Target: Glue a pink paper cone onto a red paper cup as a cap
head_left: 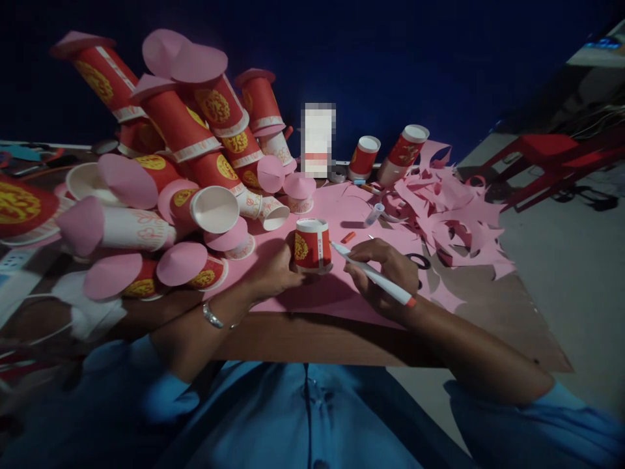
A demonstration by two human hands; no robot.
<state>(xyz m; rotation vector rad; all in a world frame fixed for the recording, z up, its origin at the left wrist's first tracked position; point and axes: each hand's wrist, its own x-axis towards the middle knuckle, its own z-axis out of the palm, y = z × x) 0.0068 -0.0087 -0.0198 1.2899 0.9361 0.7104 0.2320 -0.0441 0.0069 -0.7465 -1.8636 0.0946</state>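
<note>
Above the pink paper (312, 296), the left hand (277, 268) clasps the red cup (311, 246), presumably steadying it for the marker (378, 278), which the right hand (394, 262) pinches, tip toward the cup's wall.

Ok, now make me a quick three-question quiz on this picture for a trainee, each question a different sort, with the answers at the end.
1. Which hand holds a red cup, and which holds the marker?
2. True or false: the heap of paper scraps lies to the right of the held cup, as the wearer sees it.
3. Fill in the colour: the sheet spread on the table is ____.

Key:
1. The left hand holds the cup; the right hand holds the marker.
2. True.
3. Pink.
</note>
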